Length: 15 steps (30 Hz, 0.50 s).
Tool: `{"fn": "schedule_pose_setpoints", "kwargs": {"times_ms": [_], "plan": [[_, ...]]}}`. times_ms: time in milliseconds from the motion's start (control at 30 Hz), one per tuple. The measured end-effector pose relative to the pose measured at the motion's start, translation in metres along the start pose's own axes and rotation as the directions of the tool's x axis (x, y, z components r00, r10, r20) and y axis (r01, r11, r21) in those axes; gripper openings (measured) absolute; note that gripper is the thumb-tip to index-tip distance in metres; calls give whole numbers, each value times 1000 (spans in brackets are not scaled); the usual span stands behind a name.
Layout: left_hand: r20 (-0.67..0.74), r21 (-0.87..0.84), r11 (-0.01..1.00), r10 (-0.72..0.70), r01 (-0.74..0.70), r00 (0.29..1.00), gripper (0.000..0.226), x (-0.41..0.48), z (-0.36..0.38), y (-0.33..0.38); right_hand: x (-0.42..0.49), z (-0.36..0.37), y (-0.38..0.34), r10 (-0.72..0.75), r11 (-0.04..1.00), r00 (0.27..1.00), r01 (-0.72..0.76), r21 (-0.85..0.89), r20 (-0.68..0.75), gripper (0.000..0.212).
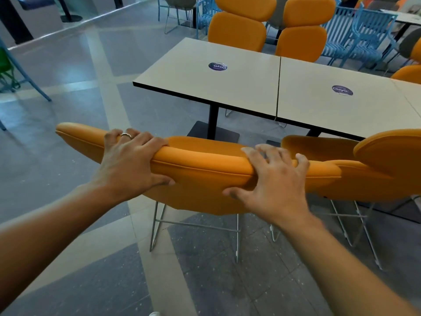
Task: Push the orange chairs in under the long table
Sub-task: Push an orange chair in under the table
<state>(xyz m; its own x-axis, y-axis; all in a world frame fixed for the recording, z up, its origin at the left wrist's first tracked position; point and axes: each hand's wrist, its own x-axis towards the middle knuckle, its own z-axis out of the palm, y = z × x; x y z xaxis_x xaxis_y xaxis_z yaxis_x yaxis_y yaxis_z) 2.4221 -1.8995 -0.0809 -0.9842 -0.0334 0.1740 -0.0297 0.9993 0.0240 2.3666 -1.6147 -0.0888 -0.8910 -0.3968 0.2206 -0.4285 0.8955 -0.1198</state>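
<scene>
Head view: the left hand [131,160] and right hand [275,179] both curl over the top edge of a padded orange chair with wire legs [200,172], which stands near the long pale bench with a black edge [227,87]. Its backrest hides the seat. A second orange chair [376,169] beside it is cut off at the right.

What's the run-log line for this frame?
left hand: grips orange chair backrest | right hand: holds backrest | long table: ahead, chair not tucked in

The long table [227,83] and the second orange chair [387,160] run off the right edge, most of the seat of the near orange chair [200,176] lies behind its backrest, and the small print on the sticker [217,66] is unreadable.
</scene>
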Motion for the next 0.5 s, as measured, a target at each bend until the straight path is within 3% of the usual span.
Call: {"fn": "schedule_pose_setpoints", "kwargs": {"times_ms": [233, 500], "plan": [[-181, 40, 991, 129, -124, 975, 73, 11, 14, -17, 8, 30, -17, -3, 1000, 966, 8, 21, -258, 76], [-201, 24, 990, 138, -135, 970, 69, 42, 19, -45, 38, 41, -37, 14, 1000, 952, -18, -12, -306, 71]]}}
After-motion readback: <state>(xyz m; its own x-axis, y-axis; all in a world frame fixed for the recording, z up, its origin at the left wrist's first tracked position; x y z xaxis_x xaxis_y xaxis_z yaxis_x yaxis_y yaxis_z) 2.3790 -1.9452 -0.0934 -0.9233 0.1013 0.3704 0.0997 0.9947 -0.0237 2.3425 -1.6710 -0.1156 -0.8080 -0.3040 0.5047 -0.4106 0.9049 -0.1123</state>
